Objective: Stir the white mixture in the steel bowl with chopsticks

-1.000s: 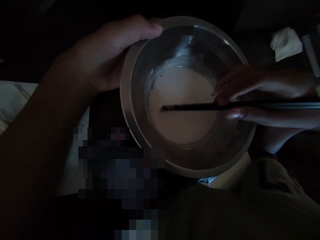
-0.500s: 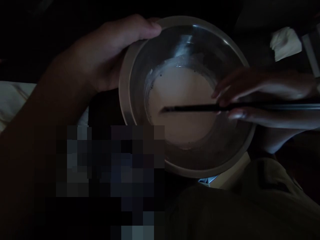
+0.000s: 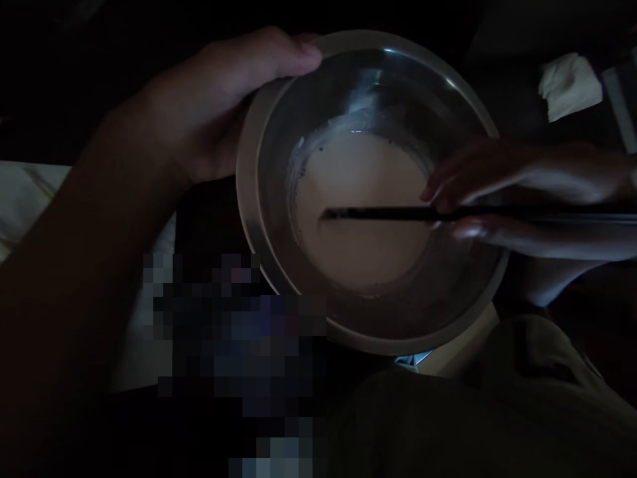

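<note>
A metal bowl (image 3: 250, 153) holds a pale, smooth liquid (image 3: 358, 179) with small bubbles round its edge. At the upper left, my left hand (image 3: 233, 86) grips the bowl's rim, its thumb on top and its other fingers mostly hidden behind the wall. My right hand (image 3: 507, 186) reaches over the right rim, closed around dark chopsticks (image 3: 383, 213). Their tips point left at the liquid; in the dim light I cannot tell how deep they dip.
A crumpled white tissue (image 3: 570, 86) lies at the upper right, near a pale strip (image 3: 618, 109). Whitish cloth or paper (image 3: 30, 199) shows at the left behind my forearm. Dark clothing (image 3: 448, 418) fills the bottom right. A blurred patch hides the lower left.
The chopsticks have tilted very slightly, their tips a little higher. The bowl and my left hand stay nearly still.
</note>
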{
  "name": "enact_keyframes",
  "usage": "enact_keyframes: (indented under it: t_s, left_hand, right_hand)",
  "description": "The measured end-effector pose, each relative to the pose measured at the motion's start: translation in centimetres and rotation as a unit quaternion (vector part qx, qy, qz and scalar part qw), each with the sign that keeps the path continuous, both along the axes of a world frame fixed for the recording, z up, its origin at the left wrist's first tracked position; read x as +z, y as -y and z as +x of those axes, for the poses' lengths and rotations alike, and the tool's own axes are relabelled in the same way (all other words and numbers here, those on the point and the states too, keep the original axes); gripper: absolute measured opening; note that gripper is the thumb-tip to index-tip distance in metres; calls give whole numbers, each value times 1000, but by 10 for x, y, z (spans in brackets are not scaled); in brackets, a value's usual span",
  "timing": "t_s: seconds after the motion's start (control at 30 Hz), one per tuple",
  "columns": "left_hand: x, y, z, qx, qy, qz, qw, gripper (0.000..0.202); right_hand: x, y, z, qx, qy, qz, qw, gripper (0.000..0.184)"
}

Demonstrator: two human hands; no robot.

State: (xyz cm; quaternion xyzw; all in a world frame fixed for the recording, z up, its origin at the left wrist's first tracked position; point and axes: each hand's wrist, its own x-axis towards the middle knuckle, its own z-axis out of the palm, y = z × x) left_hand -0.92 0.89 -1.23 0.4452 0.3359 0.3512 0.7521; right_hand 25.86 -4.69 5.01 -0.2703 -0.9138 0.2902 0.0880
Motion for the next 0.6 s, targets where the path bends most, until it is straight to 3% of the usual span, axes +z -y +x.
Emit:
enact_keyframes:
  t_s: [0.13,0.2,0.23,0.37,0.43,0.5,0.6]
  left_hand:
    - [2,2,1,-12,11,6,1000,34]
    - [3,3,1,-18,12,8,1000,33]
    - [3,3,1,-18,12,8,1000,33]
    - [4,4,1,-9,1,-1,1000,36]
    - [4,4,1,-10,-9,-2,1000,40]
    - [4,4,1,-1,-6,-5,1000,40]
    - [3,3,0,-2,14,-6,1000,33]
  right_hand:
    - [10,4,14,-148,48,45,987,20]
    - [18,0,29,-174,71,31,982,29]
    - [20,-3,34,-139,52,19,989,34]
    - [14,-8,23,69,0,-73,995,18]
    - [5,-5,7,41,1,-47,998,13]
    - [0,-2,-1,-28,-2,21,999,13]
    - [2,-5,12,-97,15,107,989,24]
